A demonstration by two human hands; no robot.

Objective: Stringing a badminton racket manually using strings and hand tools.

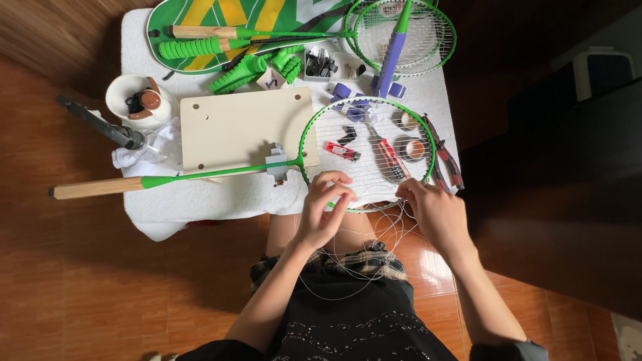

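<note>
1. Nearest your lap, loose white string (374, 257) trails off the table edge in slack loops over your knees. It looks thin, limp and slippery, likely to tangle, so keep it in a fingertip pinch rather than a fist.
2. At the table's near edge, your left hand (321, 210) has its fingers curled together over the lower rim of the green racket (304, 144), seemingly nipping a strand there; the exact contact is hidden by the fingers.
3. Just to the right, your right hand (431, 210) rests at the same rim with fingers drawn in toward the strings. I cannot tell whether it pinches the string or only touches the frame.
4. The racket lies flat on the white-covered table (200, 204), its shaft crossing a pale board (231, 127) and passing through a grey clamp (277, 165). The frame should feel light and springy; steady it at the rim, not the taut strings.
5. Farther off, red-handled pliers (447, 160) lie just beside the head on the right, small tape rolls (414, 148) show under the strings, and a second racket (401, 33) lies at the far edge.
</note>
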